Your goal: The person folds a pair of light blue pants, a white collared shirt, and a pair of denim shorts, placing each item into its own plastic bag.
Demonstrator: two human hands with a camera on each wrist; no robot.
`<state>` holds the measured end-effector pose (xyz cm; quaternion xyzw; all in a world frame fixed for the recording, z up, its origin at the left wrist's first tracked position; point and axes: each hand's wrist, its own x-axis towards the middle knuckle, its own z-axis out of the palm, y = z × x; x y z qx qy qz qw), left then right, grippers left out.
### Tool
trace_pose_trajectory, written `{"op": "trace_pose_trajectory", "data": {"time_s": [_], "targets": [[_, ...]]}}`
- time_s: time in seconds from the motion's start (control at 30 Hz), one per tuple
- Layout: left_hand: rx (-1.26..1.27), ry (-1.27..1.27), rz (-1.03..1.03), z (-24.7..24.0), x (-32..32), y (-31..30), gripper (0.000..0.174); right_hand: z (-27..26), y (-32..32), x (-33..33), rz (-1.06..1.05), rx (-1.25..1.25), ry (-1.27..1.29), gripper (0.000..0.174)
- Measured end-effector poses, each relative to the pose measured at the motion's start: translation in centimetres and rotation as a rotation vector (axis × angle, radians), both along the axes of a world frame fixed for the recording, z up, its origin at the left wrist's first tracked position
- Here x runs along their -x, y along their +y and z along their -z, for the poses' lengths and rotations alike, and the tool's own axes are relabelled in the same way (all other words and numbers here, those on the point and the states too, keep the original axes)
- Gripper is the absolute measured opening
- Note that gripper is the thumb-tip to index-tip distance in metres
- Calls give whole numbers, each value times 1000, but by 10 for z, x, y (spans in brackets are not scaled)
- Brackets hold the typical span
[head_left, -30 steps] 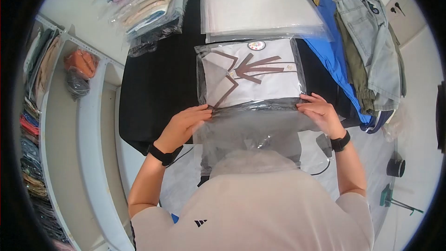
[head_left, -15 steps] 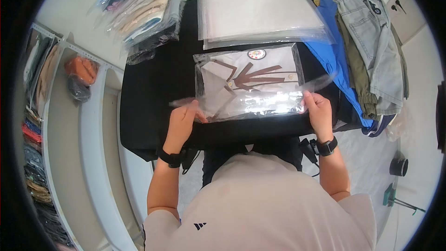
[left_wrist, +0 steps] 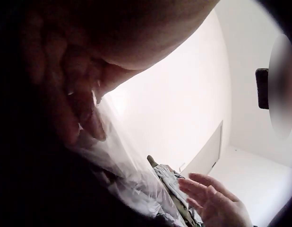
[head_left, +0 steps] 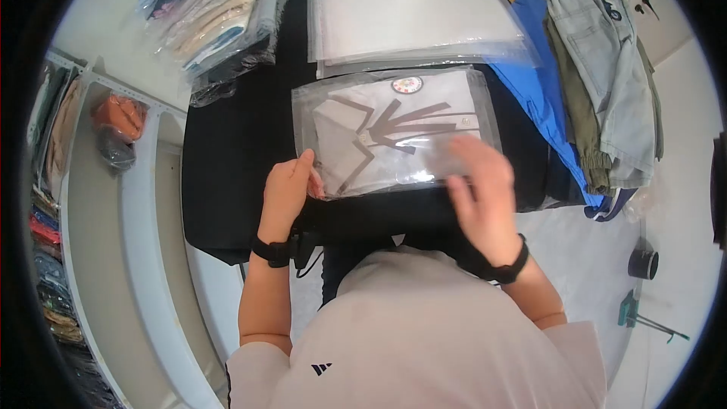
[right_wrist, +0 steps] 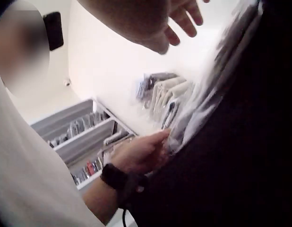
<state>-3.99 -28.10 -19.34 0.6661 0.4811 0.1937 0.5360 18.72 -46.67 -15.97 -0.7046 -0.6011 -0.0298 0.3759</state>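
Note:
A folded white shirt (head_left: pixel 356 87) with brown-trimmed collar, brown ribbon tie and round badge lies inside a clear plastic bag (head_left: pixel 303 117) on the black table. At the bag's near left corner, my left hand (head_left: pixel 284 189) pinches the plastic, thumb on top and fingertips showing pink through the film. My right hand (head_left: pixel 485 197), blurred, hovers over the bag's near right part. From the right wrist, its fingers (right_wrist: pixel 186 21) appear spread and hold nothing. The left wrist view shows the plastic film (left_wrist: pixel 132 175) running out from the left hand's fingers.
Flat clear bags (head_left: pixel 416 19) are stacked at the table's back. Bagged folded clothes (head_left: pixel 219 23) pile up at back left; trousers and shorts (head_left: pixel 606 83) lie along the right. Shelves (head_left: pixel 136 220) with packed clothes stand left. The black tabletop (head_left: pixel 235 159) ends near my waist.
The near flap of the bag has been folded up over the shirt. My right hand has let go of the right corner and moved left over the bag; my left hand keeps its corner.

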Motion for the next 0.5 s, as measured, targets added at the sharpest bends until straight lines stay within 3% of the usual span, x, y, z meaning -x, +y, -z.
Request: {"op": "trace_pose_trajectory", "data": {"time_s": [0.07, 0.2, 0.27, 0.3, 0.37, 0.5], "targets": [[8, -6, -12, 2, 0, 3, 53, 5, 16, 17, -32, 233, -171, 48], [-27, 19, 49, -4, 5, -2, 43, 22, 38, 17, -13, 228, -266, 48], [-401, 7, -235, -16, -4, -21, 27, 23, 43, 16, -19, 227, -300, 48], [-738, 169, -191, -30, -5, -31, 30, 23, 44, 15, -16, 238, -294, 49], [-1026, 78, 77, -65, -20, -39, 36, 23, 43, 13, -15, 262, -286, 50], [-1052, 211, 744, -72, -54, -31, 56, 13, 48, -9, -130, 331, -461, 52]]}}
